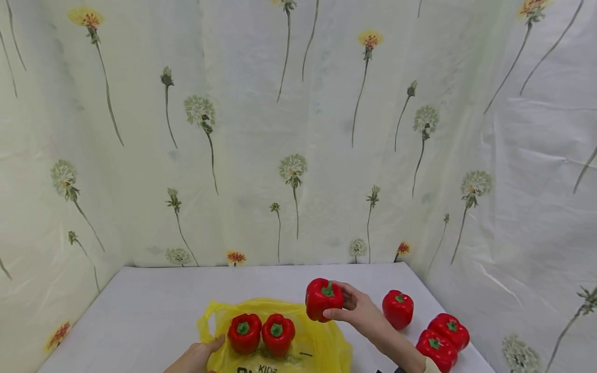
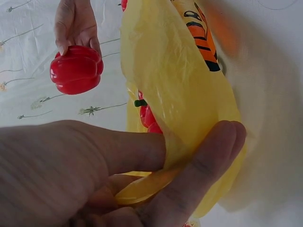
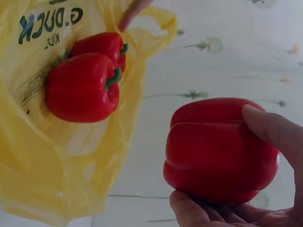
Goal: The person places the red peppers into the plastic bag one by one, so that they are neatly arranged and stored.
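Observation:
A yellow plastic bag [image 1: 322, 352] lies spread on the table with its mouth open, and two red bell peppers with green stems rest in it, a left one [image 1: 244, 333] and a right one [image 1: 278, 334]. My left hand [image 1: 198, 357] pinches the bag's edge near its handle, thumb inside and fingers outside in the left wrist view. Above the bag's far right rim, my right hand [image 1: 356, 309] holds another red bell pepper [image 3: 220, 151] between thumb and fingers, its stem facing up in the head view.
On the table's right side stand three more red bell peppers: one farther back [image 1: 398, 310] and two close together by the right edge, a rear one [image 1: 449, 331] and a front one [image 1: 436, 350]. Behind the white table [image 1: 158, 295] hangs a dandelion-patterned curtain [image 1: 247, 155].

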Tool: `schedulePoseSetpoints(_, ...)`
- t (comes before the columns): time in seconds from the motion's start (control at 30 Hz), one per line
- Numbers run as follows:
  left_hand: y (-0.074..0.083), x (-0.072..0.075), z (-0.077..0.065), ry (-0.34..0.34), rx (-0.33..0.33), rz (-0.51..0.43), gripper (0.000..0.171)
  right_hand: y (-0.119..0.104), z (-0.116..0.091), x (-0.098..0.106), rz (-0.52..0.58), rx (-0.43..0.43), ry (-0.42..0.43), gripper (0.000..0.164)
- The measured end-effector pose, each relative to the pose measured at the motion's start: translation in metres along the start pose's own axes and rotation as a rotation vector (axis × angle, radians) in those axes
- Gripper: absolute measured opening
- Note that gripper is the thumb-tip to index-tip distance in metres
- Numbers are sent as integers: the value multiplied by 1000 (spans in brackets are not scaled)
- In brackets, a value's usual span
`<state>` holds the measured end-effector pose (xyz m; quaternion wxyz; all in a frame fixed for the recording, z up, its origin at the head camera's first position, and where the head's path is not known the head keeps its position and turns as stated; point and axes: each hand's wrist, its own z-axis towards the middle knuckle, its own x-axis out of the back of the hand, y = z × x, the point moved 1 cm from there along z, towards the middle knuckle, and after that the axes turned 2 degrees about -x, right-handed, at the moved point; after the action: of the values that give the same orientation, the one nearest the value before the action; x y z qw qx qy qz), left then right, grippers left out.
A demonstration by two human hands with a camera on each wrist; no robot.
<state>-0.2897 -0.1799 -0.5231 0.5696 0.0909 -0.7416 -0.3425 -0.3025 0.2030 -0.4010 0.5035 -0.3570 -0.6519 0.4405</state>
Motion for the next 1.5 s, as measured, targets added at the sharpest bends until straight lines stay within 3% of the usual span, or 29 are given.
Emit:
schedulePoseSetpoints(0.2,-64,-23,37,-90,47,-81,86,-4,-4,-4,-5,23,-27,80)
schedulePoseSetpoints(0.3,-74,-27,43,-97,48,-88,91,-3,-6,-7,-7,26,-51,78)
schedulePoseSetpoints(0.37,-74,-28,42,-94,57,-107,96,0,-6,-9,-17,23,-61,79)
schedulePoseSetpoints(0.43,-64,-25,36,-79,67,-117,96,2,-5,-11,-22,22,-74,81)
schedulePoseSetpoints(0.6,0,-1,2,-12,19,-41,75,8,-2,-16,-12,23,-113,81)
schedulePoseSetpoints(0.7,23,8,-10,10,-34,-10,70,12,-1,-19,-5,16,-131,81)
schedulePoseSetpoints(0.8,9,4,-6,-11,-47,24,78,16,0,-22,2,2,-142,80)
schedulePoseSetpoints(0.87,-13,-4,4,-26,-39,24,88,19,0,-24,1,-4,-146,80)
schedulePoseSetpoints(0.97,-42,-16,18,-24,-70,2,89,23,2,-27,-3,-13,-149,80)
schedulePoseSetpoints(1.07,-61,-22,31,-50,-54,-12,86,26,4,-28,-14,-15,-149,81)
schedulePoseSetpoints(1.2,-70,-24,38,-74,-23,-24,84,30,6,-29,-11,-21,-154,81)
schedulePoseSetpoints(1.5,-71,-23,39,-76,-27,-31,83,39,11,-30,-18,-33,-150,81)
